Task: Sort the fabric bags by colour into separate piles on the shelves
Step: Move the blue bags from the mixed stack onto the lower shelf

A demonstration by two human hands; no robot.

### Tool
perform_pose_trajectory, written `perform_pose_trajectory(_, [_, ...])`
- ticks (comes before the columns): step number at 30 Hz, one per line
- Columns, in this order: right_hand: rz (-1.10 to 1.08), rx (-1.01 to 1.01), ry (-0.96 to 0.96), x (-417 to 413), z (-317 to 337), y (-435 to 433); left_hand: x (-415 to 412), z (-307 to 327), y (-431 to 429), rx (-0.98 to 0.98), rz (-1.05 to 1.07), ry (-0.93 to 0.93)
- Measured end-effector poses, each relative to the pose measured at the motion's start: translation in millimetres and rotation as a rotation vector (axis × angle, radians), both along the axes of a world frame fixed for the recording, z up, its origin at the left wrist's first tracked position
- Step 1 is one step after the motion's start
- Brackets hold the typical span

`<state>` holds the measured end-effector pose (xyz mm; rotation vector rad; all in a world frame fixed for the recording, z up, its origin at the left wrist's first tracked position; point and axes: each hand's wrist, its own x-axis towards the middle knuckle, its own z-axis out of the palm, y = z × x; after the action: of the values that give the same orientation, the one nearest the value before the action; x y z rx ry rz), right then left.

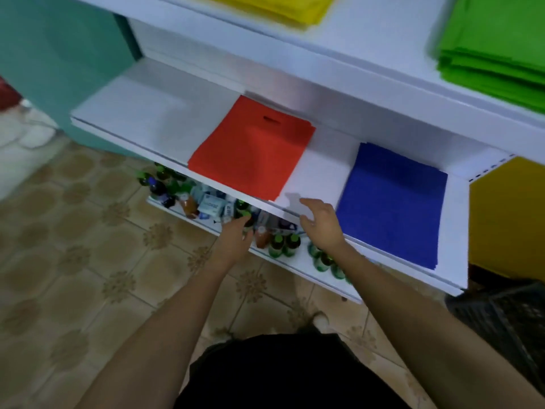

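Hands: left hand (236, 236) and right hand (321, 225) released, holding nothing.
Shelf (132, 113): red bags (250, 149) left, blue bags (392, 202) right.

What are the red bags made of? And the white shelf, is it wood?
Red bags: probably thin non-woven fabric, matte. They lie flat in a soft stack and have a punched handle slot. Shelf: smooth, white and slightly glossy, maybe painted metal or coated board. The picture cannot settle which.
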<state>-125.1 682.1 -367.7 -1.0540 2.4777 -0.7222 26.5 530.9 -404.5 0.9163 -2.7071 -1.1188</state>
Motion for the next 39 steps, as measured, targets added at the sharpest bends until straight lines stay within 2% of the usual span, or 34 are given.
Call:
perform_pose_trajectory(10, [0.343, -0.127, -0.045, 143, 40, -190, 158, 48, -123, -0.096, 0.316, 0.000])
perform_pose_trajectory(16, [0.435, -0.253, 0.011, 174, 94, -286, 196, 105, -206, -0.185, 0.442, 0.159])
perform_pose_trajectory(22, [0.491, -0.430, 0.056, 170, 159, -388, 173, 161, -293, -0.262, 0.475, 0.332])
perform_pose_trajectory(25, [0.540, -0.541, 0.085, 166, 189, -446, 156, 192, -352, -0.384, 0.459, 0.393])
perform_pose_trajectory(32, [0.546, -0.745, 0.118, 151, 267, -558, 128, 258, -462, -0.553, 0.450, 0.430])
perform_pose_trajectory(35, [0.489, -0.829, 0.136, 131, 297, -580, 110, 276, -499, -0.594, 0.441, 0.468])
perform_pose_trajectory(39, [0.331, -0.815, 0.243, 87, 323, -589, 68, 300, -539, -0.602, 0.324, 0.538])
